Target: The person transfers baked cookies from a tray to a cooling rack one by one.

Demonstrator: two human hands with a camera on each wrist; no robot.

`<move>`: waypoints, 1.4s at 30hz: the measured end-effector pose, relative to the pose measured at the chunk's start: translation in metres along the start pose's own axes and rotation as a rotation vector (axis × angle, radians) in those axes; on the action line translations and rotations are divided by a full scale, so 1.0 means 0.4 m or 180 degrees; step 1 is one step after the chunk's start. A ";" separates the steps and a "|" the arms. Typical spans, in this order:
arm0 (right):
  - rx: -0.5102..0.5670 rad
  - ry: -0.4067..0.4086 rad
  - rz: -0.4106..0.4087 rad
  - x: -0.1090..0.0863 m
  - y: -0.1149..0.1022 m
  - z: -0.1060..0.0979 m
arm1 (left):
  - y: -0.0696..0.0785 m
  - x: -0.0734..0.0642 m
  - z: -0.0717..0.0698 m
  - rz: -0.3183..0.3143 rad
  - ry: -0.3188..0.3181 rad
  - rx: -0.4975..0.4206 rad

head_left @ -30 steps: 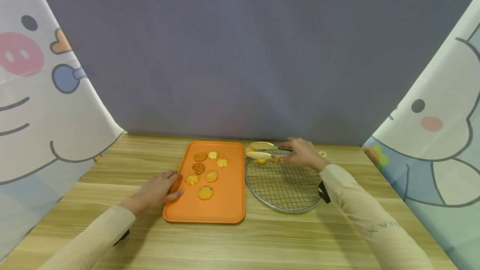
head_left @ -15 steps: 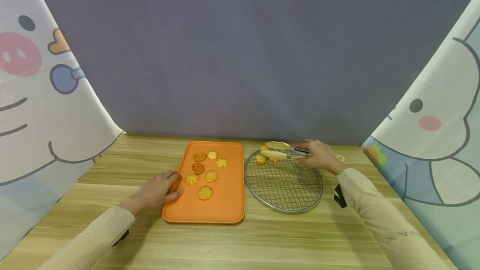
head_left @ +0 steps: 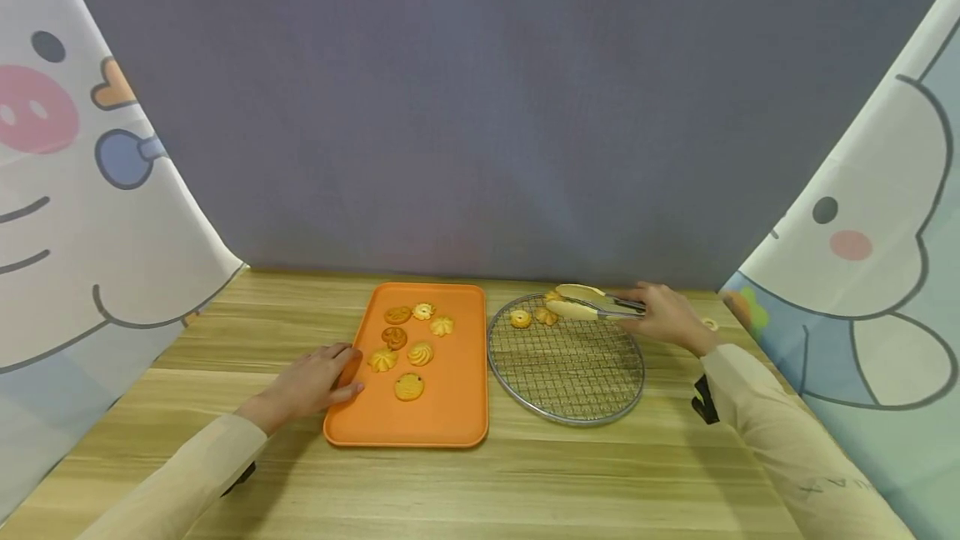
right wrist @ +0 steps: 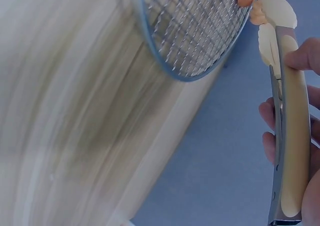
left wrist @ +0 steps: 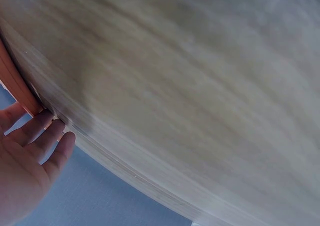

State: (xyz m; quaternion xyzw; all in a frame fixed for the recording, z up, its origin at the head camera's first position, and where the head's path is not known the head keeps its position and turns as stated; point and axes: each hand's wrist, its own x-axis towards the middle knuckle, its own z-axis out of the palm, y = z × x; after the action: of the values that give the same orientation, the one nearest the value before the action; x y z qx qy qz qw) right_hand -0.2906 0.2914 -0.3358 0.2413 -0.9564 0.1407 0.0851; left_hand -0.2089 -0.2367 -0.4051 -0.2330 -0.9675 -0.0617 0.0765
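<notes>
My right hand (head_left: 667, 317) grips a pair of tongs (right wrist: 294, 121) with cream tips. Between or right by those tips is a golden cookie (head_left: 552, 296), above the far edge of a round wire cooling rack (head_left: 573, 365). Just in front of it, a ring cookie (head_left: 520, 319) and a darker cookie (head_left: 547, 317) sit on the rack. At the left, my left hand (head_left: 311, 382) touches the rim of an orange tray (head_left: 450, 407) with relaxed fingers (left wrist: 60, 151). Several cookies, among them a swirl cookie (head_left: 420, 353) and a round cookie (head_left: 408, 387), lie on the tray.
Tray and rack stand side by side on a wood-grain table (head_left: 525, 482). Behind them rises a grey cloth screen (head_left: 480, 107). Printed cartoon curtains (head_left: 862, 315) hang at both sides. The tongs' cream end ring (head_left: 710, 323) shows beyond my right wrist.
My right hand has moved right with the tongs, and the golden cookie at their tips has travelled along from the rack's left edge. My left hand stays on the tray's rim.
</notes>
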 end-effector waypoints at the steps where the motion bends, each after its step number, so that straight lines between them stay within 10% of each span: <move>1: -0.0014 0.0018 -0.0004 -0.004 0.003 -0.001 | 0.000 0.000 0.000 0.0004 0.0003 -0.0004; 42: -0.0278 0.0159 -0.0081 -0.059 0.051 0.018 | -0.002 -0.002 0.004 0.0025 0.0030 0.0021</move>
State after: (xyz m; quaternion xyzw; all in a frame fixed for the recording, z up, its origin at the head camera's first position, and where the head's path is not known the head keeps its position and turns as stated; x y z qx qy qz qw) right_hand -0.2805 0.3169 -0.3526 0.2459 -0.9561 0.1037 0.1212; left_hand -0.2087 -0.2376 -0.4071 -0.2363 -0.9664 -0.0593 0.0821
